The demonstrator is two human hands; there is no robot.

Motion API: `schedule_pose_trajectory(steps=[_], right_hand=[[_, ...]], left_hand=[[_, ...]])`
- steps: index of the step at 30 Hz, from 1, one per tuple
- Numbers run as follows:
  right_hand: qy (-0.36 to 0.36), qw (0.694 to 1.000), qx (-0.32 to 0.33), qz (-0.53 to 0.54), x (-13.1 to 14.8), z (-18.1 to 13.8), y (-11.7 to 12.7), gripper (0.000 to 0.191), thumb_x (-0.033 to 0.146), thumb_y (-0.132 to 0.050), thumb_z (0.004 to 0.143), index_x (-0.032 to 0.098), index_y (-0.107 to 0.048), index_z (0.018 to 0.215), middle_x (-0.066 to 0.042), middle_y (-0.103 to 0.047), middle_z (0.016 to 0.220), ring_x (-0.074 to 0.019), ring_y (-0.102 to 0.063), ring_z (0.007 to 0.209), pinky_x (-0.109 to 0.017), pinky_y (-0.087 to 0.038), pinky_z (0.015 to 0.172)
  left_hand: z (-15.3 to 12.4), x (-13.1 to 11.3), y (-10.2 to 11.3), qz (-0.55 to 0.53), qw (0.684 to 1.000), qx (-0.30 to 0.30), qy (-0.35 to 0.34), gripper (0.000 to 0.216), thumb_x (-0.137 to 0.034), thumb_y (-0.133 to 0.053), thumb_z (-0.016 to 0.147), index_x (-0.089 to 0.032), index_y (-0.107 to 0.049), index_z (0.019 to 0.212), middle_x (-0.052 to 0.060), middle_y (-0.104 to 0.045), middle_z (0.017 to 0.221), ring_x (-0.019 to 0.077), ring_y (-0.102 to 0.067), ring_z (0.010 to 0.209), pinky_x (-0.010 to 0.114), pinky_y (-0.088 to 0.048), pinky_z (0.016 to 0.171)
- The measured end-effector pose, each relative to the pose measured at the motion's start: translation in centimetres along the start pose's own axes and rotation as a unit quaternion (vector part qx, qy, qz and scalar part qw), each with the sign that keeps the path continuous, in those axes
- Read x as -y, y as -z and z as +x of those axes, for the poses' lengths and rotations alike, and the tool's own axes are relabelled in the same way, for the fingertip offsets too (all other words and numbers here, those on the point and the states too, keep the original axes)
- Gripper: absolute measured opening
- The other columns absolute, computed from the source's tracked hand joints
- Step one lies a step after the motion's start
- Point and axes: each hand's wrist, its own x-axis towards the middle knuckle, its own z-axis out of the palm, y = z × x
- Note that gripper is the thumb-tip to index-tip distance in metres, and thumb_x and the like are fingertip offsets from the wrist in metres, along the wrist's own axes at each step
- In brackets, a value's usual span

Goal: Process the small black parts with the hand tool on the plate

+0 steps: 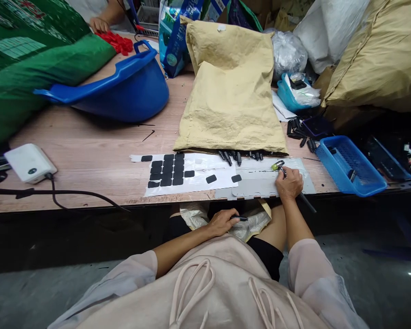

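My right hand (289, 183) is closed around a small hammer (307, 202). Its metal head, with a yellow-green end, rests at or just above a grey sheet (260, 187) along the table's front edge. Low over my lap, my left hand (223, 221) pinches a slim black piece (239, 218). An open bag with a silvery lining (256, 224) lies across my lap. Left of the grey sheet is a white backing sheet (195, 185) bearing rows of black rounded stickers (167, 170). Several short black pieces (239, 158) stick out from under a big tan paper bag (233, 100).
A blue basin (123, 93) stands at the left, near a white box with a cable (30, 163). On the right are a blue basket (349, 167) and loose black pieces (296, 128). Large sacks (380, 59) crowd the back. Another person's hand (99, 24) touches red material (118, 43).
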Motion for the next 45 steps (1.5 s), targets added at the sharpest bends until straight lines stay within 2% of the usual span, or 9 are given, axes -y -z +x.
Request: schedule_pose_trajectory(steps=[2, 5, 11, 16, 21, 25, 31, 37, 45], right_hand=[[-0.001, 1.0, -0.004, -0.003, 0.0, 0.0, -0.1, 0.03, 0.03, -0.06, 0.089, 0.019, -0.078, 0.11, -0.012, -0.065, 0.106, -0.0254, -0.05, 0.094, -0.037, -0.034, 0.08], [0.001, 1.0, -0.011, -0.008, -0.1, 0.1, -0.2, 0.029, 0.03, -0.06, 0.089, 0.019, -0.079, 0.108, -0.012, -0.066, 0.105, -0.0251, -0.05, 0.093, -0.036, -0.034, 0.078], [0.014, 0.999, -0.029, -0.007, -0.3, 0.0, -0.5, 0.028, 0.029, -0.06, 0.088, 0.019, -0.079, 0.106, -0.011, -0.064, 0.101, -0.024, -0.049, 0.091, -0.036, -0.034, 0.077], [0.013, 1.0, -0.028, -0.004, -0.4, 0.1, -0.5, 0.028, 0.03, -0.06, 0.088, 0.019, -0.079, 0.106, -0.011, -0.063, 0.101, -0.0241, -0.048, 0.09, -0.036, -0.034, 0.077], [0.01, 1.0, -0.022, 0.003, -0.3, 0.1, -0.4, 0.028, 0.03, -0.06, 0.088, 0.019, -0.079, 0.107, -0.011, -0.062, 0.1, -0.0243, -0.048, 0.09, -0.037, -0.034, 0.078], [0.004, 1.0, -0.016, 0.002, -0.1, 0.0, -0.2, 0.029, 0.03, -0.059, 0.089, 0.019, -0.079, 0.107, -0.012, -0.064, 0.102, -0.0243, -0.049, 0.09, -0.036, -0.034, 0.077], [0.007, 1.0, -0.014, -0.001, -0.1, 0.0, -0.2, 0.029, 0.029, -0.06, 0.089, 0.019, -0.08, 0.107, -0.012, -0.066, 0.101, -0.0244, -0.05, 0.091, -0.037, -0.035, 0.078], [0.006, 1.0, -0.012, 0.009, -0.2, 0.0, -0.3, 0.029, 0.029, -0.059, 0.089, 0.019, -0.079, 0.107, -0.012, -0.064, 0.1, -0.0246, -0.049, 0.09, -0.037, -0.035, 0.078], [0.009, 1.0, -0.011, 0.011, -0.3, 0.0, -0.3, 0.028, 0.03, -0.061, 0.089, 0.019, -0.079, 0.107, -0.012, -0.063, 0.1, -0.0239, -0.048, 0.09, -0.036, -0.034, 0.078]], left_hand=[[0.9, 1.6, -0.8, 0.007, 0.99, 0.018, 0.139, 0.035, -0.04, -0.046, 0.103, -0.021, -0.069, 0.121, 0.01, -0.076, 0.115, 0.0268, -0.071, 0.11, 0.035, -0.052, 0.092], [1.8, 2.9, -1.1, 0.029, 0.976, 0.037, 0.214, 0.041, -0.04, -0.045, 0.103, -0.019, -0.065, 0.133, 0.015, -0.074, 0.128, 0.0311, -0.069, 0.121, 0.039, -0.052, 0.098], [0.1, 0.9, 0.4, 0.036, 0.993, 0.046, 0.098, 0.045, -0.032, -0.062, 0.091, -0.025, -0.065, 0.136, 0.009, -0.076, 0.121, 0.0276, -0.07, 0.115, 0.035, -0.053, 0.095], [0.1, -3.0, 7.0, 0.004, 0.995, 0.0, -0.097, 0.024, -0.039, -0.063, 0.095, -0.027, -0.077, 0.11, 0.002, -0.078, 0.097, 0.0206, -0.072, 0.086, 0.029, -0.052, 0.076], [5.1, -3.2, 14.8, 0.134, 0.955, -0.262, -0.044, 0.03, -0.022, -0.056, 0.095, -0.023, -0.073, 0.12, 0.008, -0.07, 0.112, 0.0243, -0.064, 0.103, 0.033, -0.051, 0.081], [8.1, -2.2, 17.6, 0.253, 0.93, -0.258, -0.071, 0.038, -0.003, -0.051, 0.085, -0.019, -0.075, 0.111, 0.012, -0.063, 0.111, 0.0276, -0.058, 0.107, 0.036, -0.047, 0.081], [8.7, -2.8, 17.2, 0.259, 0.927, -0.249, -0.112, 0.033, 0.004, -0.048, 0.076, -0.017, -0.072, 0.082, 0.014, -0.06, 0.102, 0.0293, -0.053, 0.102, 0.043, -0.041, 0.087], [6.7, -4.2, 14.4, 0.26, 0.943, -0.178, -0.11, 0.024, -0.004, -0.053, 0.08, -0.018, -0.072, 0.088, 0.011, -0.06, 0.093, 0.027, -0.055, 0.094, 0.04, -0.045, 0.081], [6.0, -3.4, 10.7, 0.153, 0.941, -0.298, -0.05, 0.004, -0.023, -0.061, 0.093, -0.021, -0.058, 0.092, 0.008, -0.058, 0.103, 0.0249, -0.055, 0.098, 0.039, -0.049, 0.087]])
